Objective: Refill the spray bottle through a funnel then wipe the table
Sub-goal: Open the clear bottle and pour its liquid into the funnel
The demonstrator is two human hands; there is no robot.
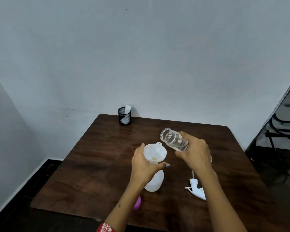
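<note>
A white spray bottle (154,181) stands uncapped on the dark wooden table (94,164), with a white funnel (155,153) seated in its neck. My left hand (145,164) wraps around the funnel's stem and the bottle's neck. My right hand (195,154) grips a clear open-mouthed bottle (173,139), tilted with its mouth up and to the left, just right of the funnel's rim. A little clear liquid lies in its lower end. The white trigger sprayer head (195,188) lies on the table under my right forearm.
A black mesh cup (124,116) holding a white cloth stands at the table's far edge against the wall. A purple cap (137,203) lies near the front edge, partly hidden by my left forearm. Dark chairs (281,121) stand at the right.
</note>
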